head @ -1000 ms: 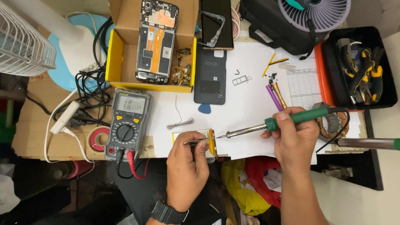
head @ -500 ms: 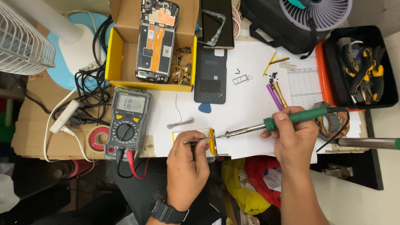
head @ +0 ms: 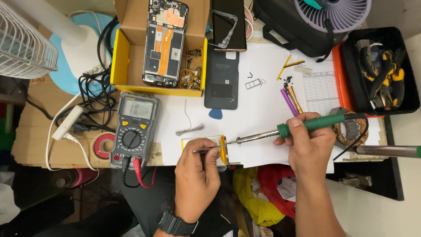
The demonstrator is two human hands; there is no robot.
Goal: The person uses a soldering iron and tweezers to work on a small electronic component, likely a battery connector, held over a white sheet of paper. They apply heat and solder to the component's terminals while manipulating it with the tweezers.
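Table (head: pixel 263 101): covered with white paper sheets; carries all items below.
Cardboard box (head: pixel 123 57): yellow-edged, at the far side; an opened phone (head: pixel 164 44) lies inside it.
Multimeter (head: pixel 133 129): grey and yellow, left of the hands, red and black leads plugged in.
Phone back cover (head: pixel 222 79): dark, lying flat beside the box, a blue pick just below it.
Right hand (head: pixel 309 147): grip closed around the green handle of the soldering iron (head: pixel 298 127); the tip meets the battery's upper right edge.
Left hand (head: pixel 197 175): grip pinched narrow on tweezers (head: pixel 208 149), points resting on the battery.
Battery (head: pixel 221 147): flat, yellow-taped cell at the table's near edge, between both hands.
Solder wire (head: pixel 189 128): thin coil, just above the battery.
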